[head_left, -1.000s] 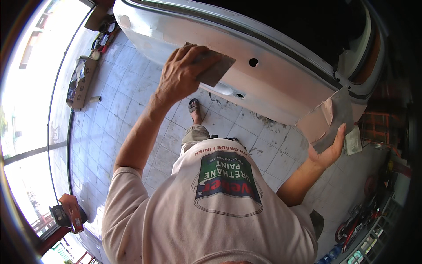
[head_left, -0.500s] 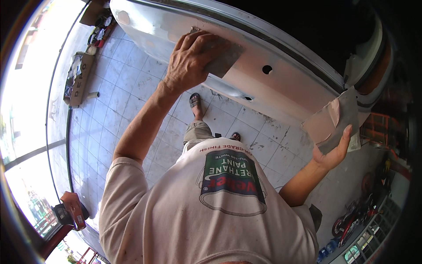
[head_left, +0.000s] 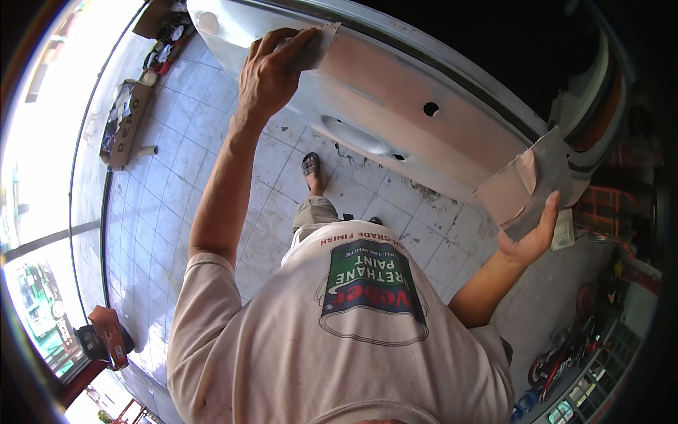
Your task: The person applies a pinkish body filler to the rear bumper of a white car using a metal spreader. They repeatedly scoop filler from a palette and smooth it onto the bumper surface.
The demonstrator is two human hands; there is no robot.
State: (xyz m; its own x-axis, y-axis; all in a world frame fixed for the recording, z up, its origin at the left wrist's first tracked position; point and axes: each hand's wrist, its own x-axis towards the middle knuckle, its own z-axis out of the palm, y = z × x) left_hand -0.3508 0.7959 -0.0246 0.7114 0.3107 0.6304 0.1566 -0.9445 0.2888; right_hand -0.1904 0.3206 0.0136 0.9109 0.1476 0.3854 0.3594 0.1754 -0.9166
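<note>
Head view: both bare hands are well apart, each gripping its own flat tool at the car panel [head_left: 381,74].
Left hand [head_left: 267,81]: closed on a grey spreader [head_left: 318,53], which appears to lie against the panel's upper part.
Right hand [head_left: 533,230]: holds a grey board [head_left: 552,169] by its near edge, thumb on the face; the board bears pinkish paste [head_left: 507,189].
Panel: beyond both hands, stretching from past the left hand across to behind the board.
Pinkish coat done: it covers much of the stretch between the hands, around the round hole [head_left: 431,109], and looks thin and uneven in tone.
Left to do, as judged: the work seems partway; paste is plentiful on the board, and pale metal shows left of the left hand and around the recess [head_left: 353,134] between the hands.
Hidden: the right fingers behind the board, the panel under the spreader, and the panel's stretch behind the board.
Hard to make out: the dark opening above the hands, and a pale object [head_left: 563,232] just beside the right hand.
</note>
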